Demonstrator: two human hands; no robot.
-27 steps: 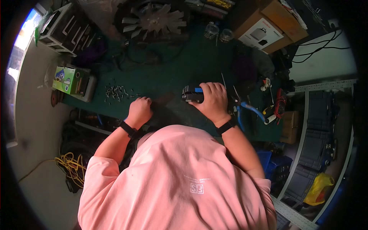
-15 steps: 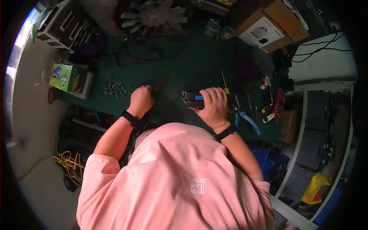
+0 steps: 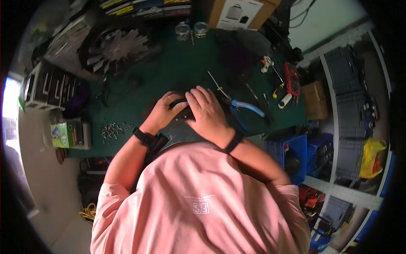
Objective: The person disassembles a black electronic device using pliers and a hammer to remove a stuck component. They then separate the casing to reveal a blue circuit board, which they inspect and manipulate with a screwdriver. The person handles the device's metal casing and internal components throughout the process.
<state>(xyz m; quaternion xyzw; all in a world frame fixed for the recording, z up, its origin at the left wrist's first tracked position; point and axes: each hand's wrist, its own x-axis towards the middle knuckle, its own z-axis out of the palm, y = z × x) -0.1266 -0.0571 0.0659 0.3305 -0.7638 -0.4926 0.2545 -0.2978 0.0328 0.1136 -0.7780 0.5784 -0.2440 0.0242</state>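
Note:
At the near part of the green workbench (image 3: 169,63), my two hands meet over a black blocky object with a blue patch (image 3: 181,103). Fingers cover most of it, so its exact kind does not show. My left hand (image 3: 161,111) curls round its left end, the thumb toward the middle. Across its right end lie the fingers of my right hand (image 3: 206,111), bent over the top. To the right of that hand rest blue-handled pliers (image 3: 249,106) and a thin screwdriver (image 3: 218,84). A scatter of small screws (image 3: 112,130) lies left of my left hand.
A finned fan wheel (image 3: 118,45) stands at the back left, with two clear jars (image 3: 182,31) to its right. A green box (image 3: 63,134) sits at the left edge. Along the right are a red multimeter (image 3: 292,78), a cardboard box (image 3: 315,100) and a blue crate (image 3: 296,156).
My right hand has carried the black object leftward to my left hand, and both now hold it. The whole view has shifted, showing more of the shelf at right.

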